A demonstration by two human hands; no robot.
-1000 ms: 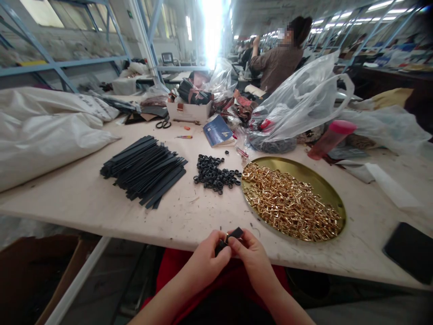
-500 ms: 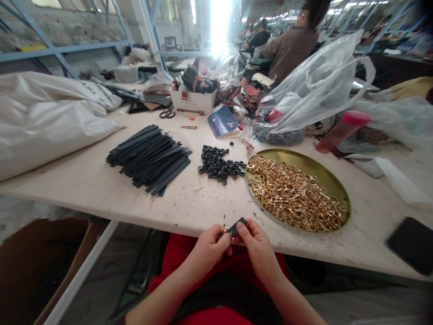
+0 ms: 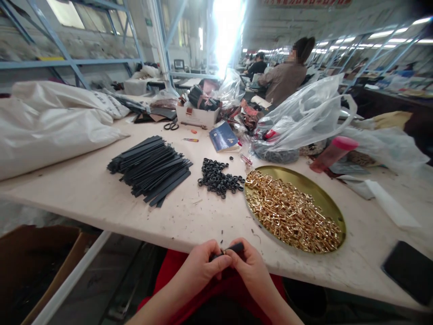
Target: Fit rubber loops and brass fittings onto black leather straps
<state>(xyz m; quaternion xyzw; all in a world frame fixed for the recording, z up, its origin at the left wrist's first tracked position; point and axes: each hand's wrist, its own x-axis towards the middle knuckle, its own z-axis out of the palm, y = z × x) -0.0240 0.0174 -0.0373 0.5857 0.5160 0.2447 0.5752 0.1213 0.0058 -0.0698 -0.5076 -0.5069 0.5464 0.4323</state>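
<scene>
At the table's front edge, my left hand point(image 3: 207, 261) and my right hand point(image 3: 248, 262) meet, fingertips almost touching. Both are closed on one black strap point(image 3: 236, 247), whose folded or bent end shows above my right fingers. A small gold buckle point(image 3: 223, 252) shows partly between the thumbs; fingers cover the rest. Beyond them lies a heap of small black loops point(image 3: 219, 178). To its left is a pile of flat black strips point(image 3: 150, 164). Gold buckles point(image 3: 291, 210) lie heaped in a round gold tray point(image 3: 323, 192) on the right.
A black phone point(image 3: 409, 271) lies at the right edge. Farther back are a pink-capped bottle point(image 3: 333, 154), a clear plastic bag point(image 3: 301, 117), a blue booklet point(image 3: 223, 136), scissors point(image 3: 171, 126) and a white box point(image 3: 196, 116). A white sack point(image 3: 57, 131) fills the left; a person point(image 3: 286, 79) sits beyond.
The camera view has tilted up, so the table sits lower. My hands have drawn closer together, and the strap, flat before, now looks bent over near the buckle.
</scene>
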